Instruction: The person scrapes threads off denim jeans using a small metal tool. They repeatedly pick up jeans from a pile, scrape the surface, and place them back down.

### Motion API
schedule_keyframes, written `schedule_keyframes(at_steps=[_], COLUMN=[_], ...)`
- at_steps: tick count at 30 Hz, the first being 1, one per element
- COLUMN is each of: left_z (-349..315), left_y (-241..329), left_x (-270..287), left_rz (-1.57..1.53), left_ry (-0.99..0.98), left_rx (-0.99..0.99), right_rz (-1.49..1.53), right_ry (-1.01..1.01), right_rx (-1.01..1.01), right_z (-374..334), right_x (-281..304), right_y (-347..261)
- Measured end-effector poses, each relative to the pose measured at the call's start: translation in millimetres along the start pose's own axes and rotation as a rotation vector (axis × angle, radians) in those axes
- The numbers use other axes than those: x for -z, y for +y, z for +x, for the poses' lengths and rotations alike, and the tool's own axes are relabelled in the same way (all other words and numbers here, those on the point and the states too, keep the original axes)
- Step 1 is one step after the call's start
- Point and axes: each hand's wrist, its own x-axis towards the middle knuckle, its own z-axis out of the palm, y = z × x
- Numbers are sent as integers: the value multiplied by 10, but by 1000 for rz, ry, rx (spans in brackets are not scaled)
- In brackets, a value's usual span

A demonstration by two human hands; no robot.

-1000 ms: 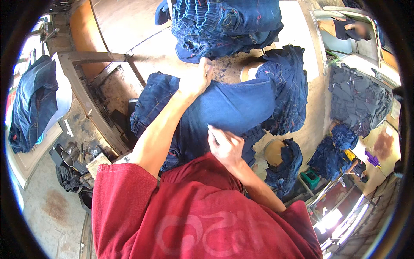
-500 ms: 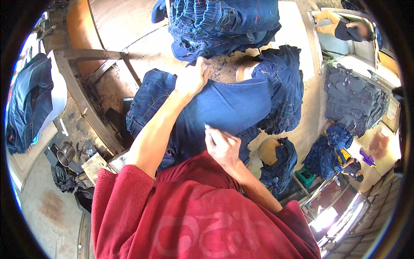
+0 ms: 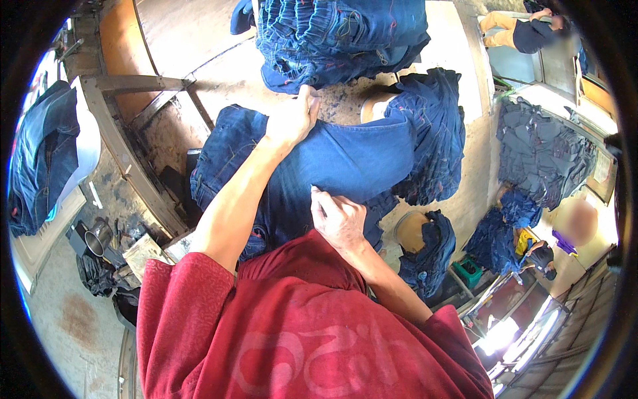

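Observation:
A pair of blue jeans (image 3: 352, 159) lies stretched across a support in front of me, its faded leg running left to right. My left hand (image 3: 292, 122) is closed at the far edge of the leg, gripping the denim there. Nearer my body, my right hand (image 3: 339, 221) rests over the cloth with its fingers curled and pinched together. Whether something small sits in that pinch I cannot make out. Bunched denim (image 3: 435, 139) hangs at the right end of the leg. Part of the jeans is hidden by my left forearm.
A tall pile of elastic-waisted jeans (image 3: 342, 40) stands just beyond my left hand. A round-ended support (image 3: 412, 233) with denim draped on it is at the right. Grey garments (image 3: 545, 153) are heaped farther right, near a green crate (image 3: 468, 272). Two people are in the distance.
My hands keep nearly the same places on the jeans; the whole view has shifted slightly. The person at the far upper right has changed posture a little.

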Motion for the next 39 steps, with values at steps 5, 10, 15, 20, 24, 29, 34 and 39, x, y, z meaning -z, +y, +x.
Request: schedule_keyframes(at_steps=[5, 10, 15, 20, 24, 29, 34, 39], left_z=[-16, -25, -30, -40, -39, -34, -40, -40], left_y=[-10, -10, 1, -16, -31, -17, -14, -20], left_x=[-44, -60, -57, -81, -97, -82, -53, -76], left_rz=[-48, 32, 7, 34, -1, 25, 110, 73], left_ry=[13, -18, 0, -3, -33, -8, 16, -81], left_rx=[50, 80, 79, 80, 107, 81, 2, 83], right_rz=[37, 24, 49, 27, 45, 22, 90, 4], right_ry=[103, 48, 121, 78, 94, 41, 77, 19], right_rx=[80, 16, 18, -10, 5, -19, -29, -58], right_z=[-47, -12, -38, -20, 0, 4, 2, -15], right_x=[88, 66, 19, 16, 67, 94, 70, 63], right_y=[1, -8, -43, -27, -24, -18, -11, -33])
